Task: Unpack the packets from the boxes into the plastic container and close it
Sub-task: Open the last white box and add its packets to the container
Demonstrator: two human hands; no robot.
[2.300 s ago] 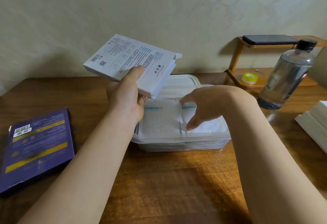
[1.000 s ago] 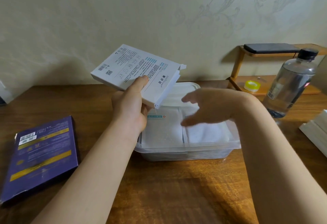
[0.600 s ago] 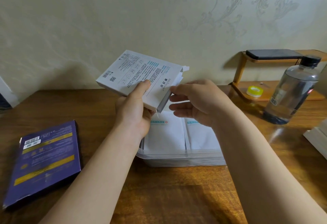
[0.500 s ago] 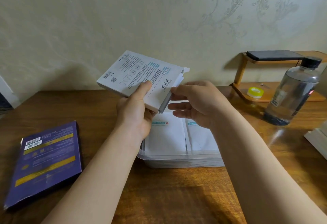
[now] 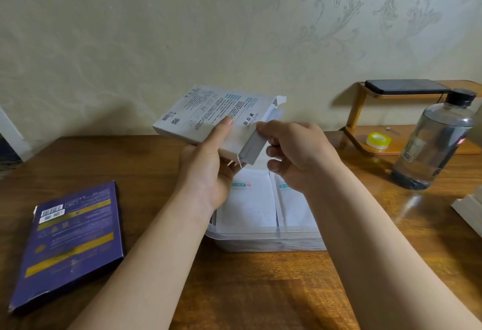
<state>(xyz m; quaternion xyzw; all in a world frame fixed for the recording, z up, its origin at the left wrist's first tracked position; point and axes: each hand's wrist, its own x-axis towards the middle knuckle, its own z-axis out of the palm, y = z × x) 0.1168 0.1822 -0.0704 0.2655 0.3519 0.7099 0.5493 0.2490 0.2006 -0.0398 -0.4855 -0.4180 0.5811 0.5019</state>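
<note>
My left hand (image 5: 208, 170) holds a flat white printed box (image 5: 206, 116) tilted above the clear plastic container (image 5: 266, 238), thumb on its top face. The box's right end is open, its flap sticking up. My right hand (image 5: 294, 152) is at that open end, thumb and forefinger pinching the edge of a white packet (image 5: 273, 116) that sticks out of the opening. Two white packets (image 5: 250, 204) lie side by side in the container. The container's lid is hidden behind my hands.
A dark blue box (image 5: 70, 241) lies flat on the wooden table at the left. At the right stand a clear water bottle (image 5: 438, 144) and a wooden shelf (image 5: 365, 136) with a tape roll (image 5: 377, 140) and a phone (image 5: 407, 87). White boxes (image 5: 469, 209) sit at the far right edge.
My right hand lifted out of the container, rose to the white box's open end and closed its fingers on the packet's edge. The left hand kept holding the box.
</note>
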